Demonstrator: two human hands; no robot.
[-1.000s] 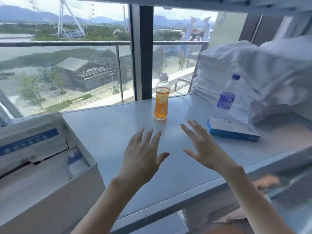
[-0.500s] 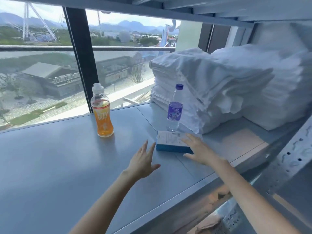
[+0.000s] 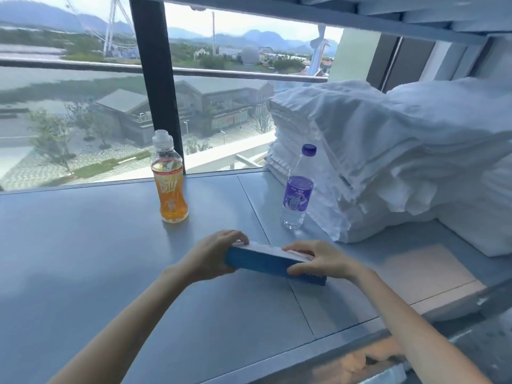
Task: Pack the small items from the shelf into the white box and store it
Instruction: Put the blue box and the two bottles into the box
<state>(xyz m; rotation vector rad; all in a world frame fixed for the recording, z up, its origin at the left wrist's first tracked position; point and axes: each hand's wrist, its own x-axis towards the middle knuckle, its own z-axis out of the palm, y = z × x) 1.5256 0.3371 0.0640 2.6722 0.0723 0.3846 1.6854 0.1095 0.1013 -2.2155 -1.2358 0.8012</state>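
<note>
A flat blue-and-white carton (image 3: 266, 261) is tilted up on its edge on the grey shelf (image 3: 83, 259). My left hand (image 3: 213, 254) grips its left end and my right hand (image 3: 318, 260) grips its right part, fingers over the top. Behind it stand an orange drink bottle (image 3: 169, 187) and a water bottle with a purple label (image 3: 297, 191). The white box is out of view.
A tall stack of folded white towels (image 3: 388, 162) fills the shelf's right side, close behind the water bottle. A window with a dark post (image 3: 155, 87) backs the shelf. Another shelf runs overhead. A lower level shows beneath the front edge.
The view swung right and the white box left the frame. Both hands moved onto the blue carton, closed round it and tipped it up from lying flat.
</note>
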